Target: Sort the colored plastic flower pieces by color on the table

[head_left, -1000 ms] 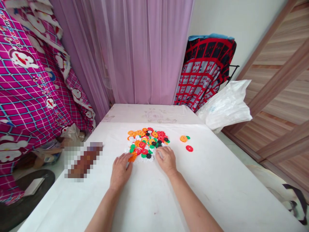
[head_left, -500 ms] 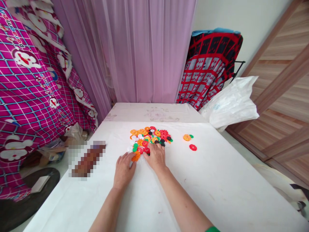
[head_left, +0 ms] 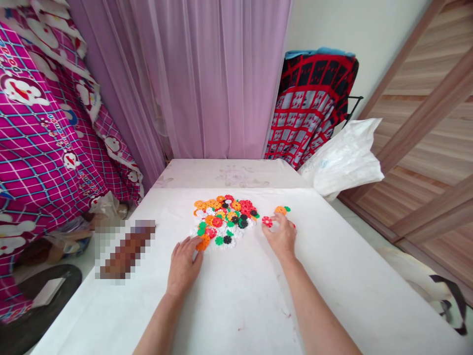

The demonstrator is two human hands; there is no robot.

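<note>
A heap of flower-shaped plastic discs (head_left: pixel 217 222) in orange, red, green, black and white lies mid-table. My left hand (head_left: pixel 184 264) rests at the heap's near left edge, fingers apart, its fingertips against the orange discs (head_left: pixel 203 242). Right of the heap, my right hand (head_left: pixel 281 237) pinches a red flower disc (head_left: pixel 266 222) between thumb and fingers. Just beyond that hand lie an orange disc (head_left: pixel 280 209) and a green disc (head_left: pixel 287 209). Another red disc (head_left: pixel 294 226) is mostly hidden behind the fingers.
The discs lie on a white-covered table (head_left: pixel 236 305). A blurred-out item (head_left: pixel 127 252) sits at its left side. By the far right corner stands a white plastic bag (head_left: pixel 343 158). A purple curtain (head_left: pixel 218 79) hangs behind, and a wooden wardrobe (head_left: pixel 417 148) stands on the right.
My right hand has moved from the heap to the right and now holds a red disc. The left hand stays by the orange discs. The view has shifted slightly.
</note>
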